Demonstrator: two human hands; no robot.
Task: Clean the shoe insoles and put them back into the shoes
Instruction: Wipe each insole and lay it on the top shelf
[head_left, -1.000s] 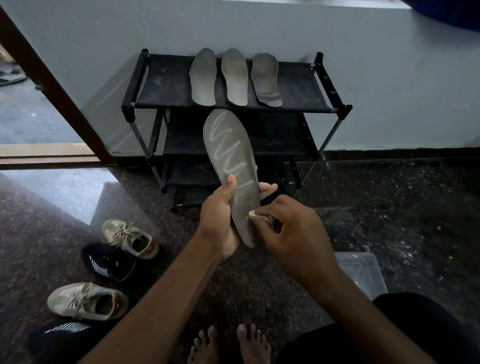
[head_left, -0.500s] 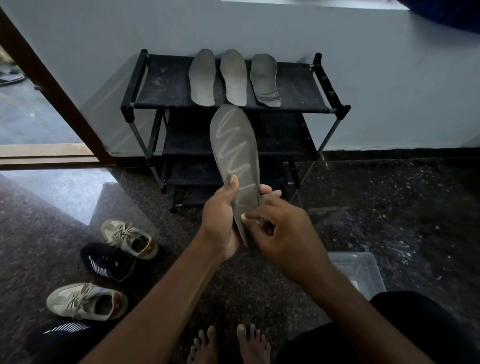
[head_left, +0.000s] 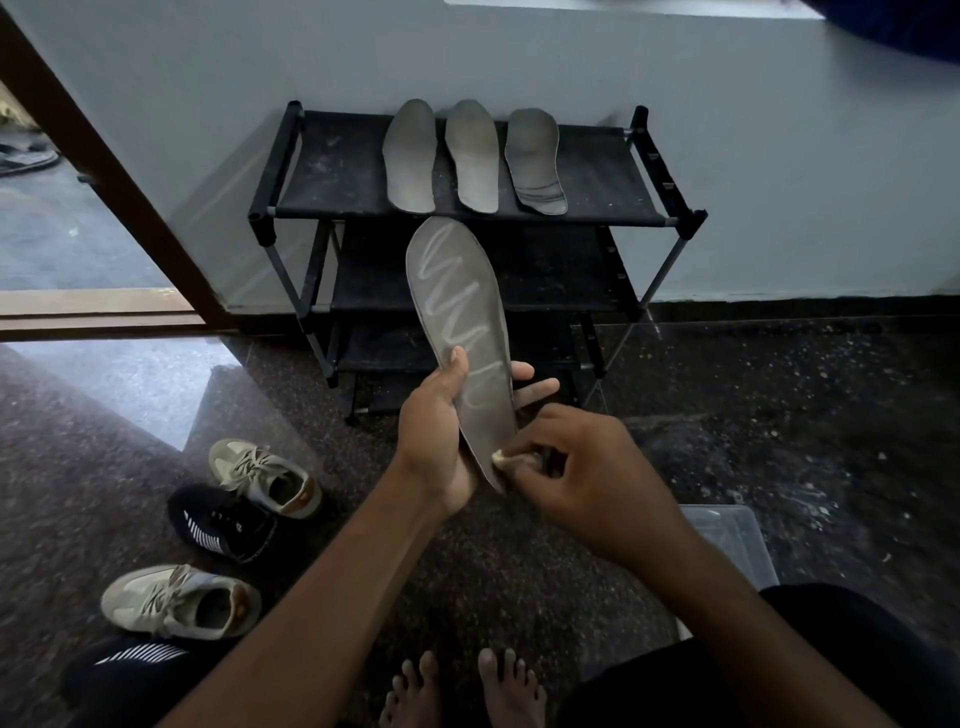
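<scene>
Head view: left hand (head_left: 436, 447) wraps the grey insole (head_left: 462, 296) low down, thumb across its face, fingertips showing behind; right hand (head_left: 587, 478) pinches a small pale wad (head_left: 506, 458) against the heel edge, just below that grip; a pale zigzag runs up the insole above the thumb; three more insoles (head_left: 470, 156) lie on the black rack (head_left: 332, 171) beyond; shoes (head_left: 265, 478) sit down-left.

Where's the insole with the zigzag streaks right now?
Head view, centre: the left hand holds the insole up in front of the black shoe rack; the right hand pinches a pale wad against its lower end.
</scene>
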